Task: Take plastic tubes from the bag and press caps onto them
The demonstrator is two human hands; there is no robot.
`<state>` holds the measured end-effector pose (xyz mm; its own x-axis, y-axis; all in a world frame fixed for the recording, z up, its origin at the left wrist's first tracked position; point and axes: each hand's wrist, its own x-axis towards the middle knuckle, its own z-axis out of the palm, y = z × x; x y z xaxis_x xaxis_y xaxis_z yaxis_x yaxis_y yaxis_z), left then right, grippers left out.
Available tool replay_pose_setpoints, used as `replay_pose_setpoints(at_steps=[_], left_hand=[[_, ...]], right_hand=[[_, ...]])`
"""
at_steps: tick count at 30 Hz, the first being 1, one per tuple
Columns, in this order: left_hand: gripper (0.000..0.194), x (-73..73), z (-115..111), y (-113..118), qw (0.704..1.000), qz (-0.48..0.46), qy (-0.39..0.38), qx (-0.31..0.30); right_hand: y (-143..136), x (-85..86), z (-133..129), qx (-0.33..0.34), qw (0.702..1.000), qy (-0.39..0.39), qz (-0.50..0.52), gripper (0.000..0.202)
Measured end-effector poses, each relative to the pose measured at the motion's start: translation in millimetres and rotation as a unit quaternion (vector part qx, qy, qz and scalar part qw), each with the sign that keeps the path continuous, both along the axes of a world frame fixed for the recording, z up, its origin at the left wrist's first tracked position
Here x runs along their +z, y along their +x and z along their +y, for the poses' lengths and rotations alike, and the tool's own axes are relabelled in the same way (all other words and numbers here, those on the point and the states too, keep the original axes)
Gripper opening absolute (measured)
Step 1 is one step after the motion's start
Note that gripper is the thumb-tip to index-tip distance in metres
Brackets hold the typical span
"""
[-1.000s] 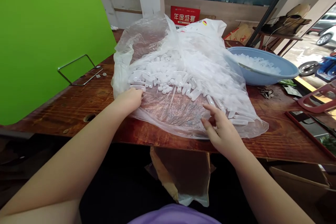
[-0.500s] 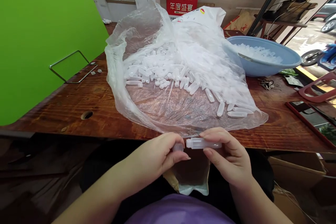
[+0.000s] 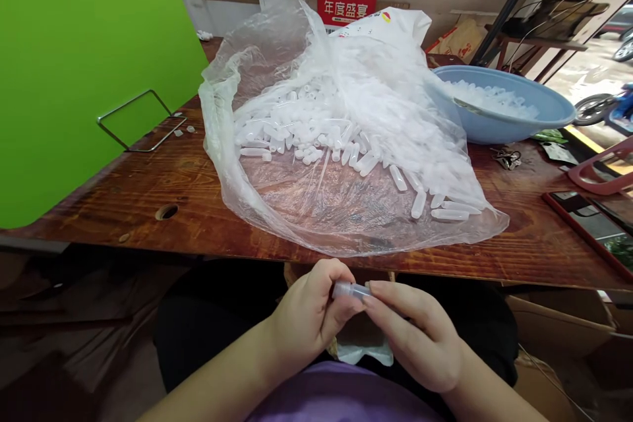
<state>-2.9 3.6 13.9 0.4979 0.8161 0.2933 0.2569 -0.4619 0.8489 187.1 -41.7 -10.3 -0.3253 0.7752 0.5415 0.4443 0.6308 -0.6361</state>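
Observation:
Below the table's front edge, my left hand (image 3: 316, 306) is closed on a small translucent cap (image 3: 342, 289). The cap sits at the threaded end of a clear plastic tube (image 3: 361, 291). My right hand (image 3: 420, 330) pinches the tube's other end between thumb and fingers. Beyond both hands, a large clear plastic bag (image 3: 316, 234) lies open on the wooden table, with several white tubes and caps (image 3: 306, 132) spilling toward its mouth.
A blue basin (image 3: 509, 128) holding white pieces stands at the right rear. On the left are a green panel (image 3: 89, 66) and a wire frame (image 3: 143, 120). A red-edged phone (image 3: 588, 221) lies at the right. A cardboard box (image 3: 558, 316) is below the table.
The tube and cap were apart and now meet end to end. Both hands have moved slightly lower, and my right hand's fingers have shifted on the tube.

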Motion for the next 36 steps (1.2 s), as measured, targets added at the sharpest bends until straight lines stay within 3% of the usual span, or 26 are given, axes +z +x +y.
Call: replay_pose_setpoints(at_steps=[3,5,7,10,12,15,19,23,25,27,29,31,35,36], left_hand=[[0.031,-7.4,-4.8,6.6,0.997,-0.002,0.066,0.040],[0.024,-11.1,-5.1,8.4,0.992,0.003,0.110,0.053],[0.019,-14.3,-3.6,8.3,0.987,0.013,0.152,0.053],[0.018,-18.6,-1.4,6.9,0.980,0.029,0.189,0.061],[0.020,-20.4,-1.0,6.0,0.979,0.032,0.182,0.082],[0.021,-19.8,-1.8,5.4,0.988,0.020,0.126,0.089],[0.018,-15.8,-3.1,5.3,0.990,0.005,0.115,0.078],[0.019,-16.2,-3.4,4.4,0.991,0.007,0.073,0.114],[0.018,-18.7,-4.0,3.0,0.989,0.005,0.074,0.130],[0.016,-21.3,-4.6,1.2,0.984,0.005,0.106,0.146],[0.015,-22.6,-4.8,-0.6,0.977,0.000,0.146,0.157],[0.015,-22.1,-4.0,-1.9,0.975,-0.004,0.162,0.155],[0.012,-20.5,-1.8,-2.9,0.989,0.005,0.102,0.108],[0.012,-20.8,-1.7,-3.1,0.991,0.000,0.089,0.096]], right_hand=[[-8.5,-2.2,2.4,0.013,0.996,0.088,-0.012,0.052],[-14.7,0.3,5.2,-0.022,0.995,0.096,-0.011,0.048],[-21.1,2.9,7.5,-0.045,0.998,0.026,0.023,0.035],[-29.1,2.1,9.4,-0.054,0.980,-0.161,0.103,0.029],[-31.4,-0.6,10.3,-0.064,0.973,-0.180,0.132,0.027],[-30.7,-2.2,11.9,-0.063,0.989,-0.101,0.087,0.030],[-28.8,1.7,12.6,-0.046,0.977,-0.203,0.049,0.038],[-30.2,5.3,12.1,-0.063,0.991,-0.114,0.042,0.029],[-32.9,9.0,12.8,-0.042,0.977,-0.197,0.071,0.029],[-36.7,14.1,13.9,-0.007,0.914,-0.373,0.156,0.034],[-41.0,17.9,14.9,0.048,0.819,-0.510,0.258,0.041],[-44.4,17.8,15.8,0.133,0.720,-0.590,0.341,0.046],[-45.8,8.4,17.2,0.319,0.495,-0.699,0.406,0.048],[-45.1,6.7,17.0,0.352,0.461,-0.710,0.398,0.049]])
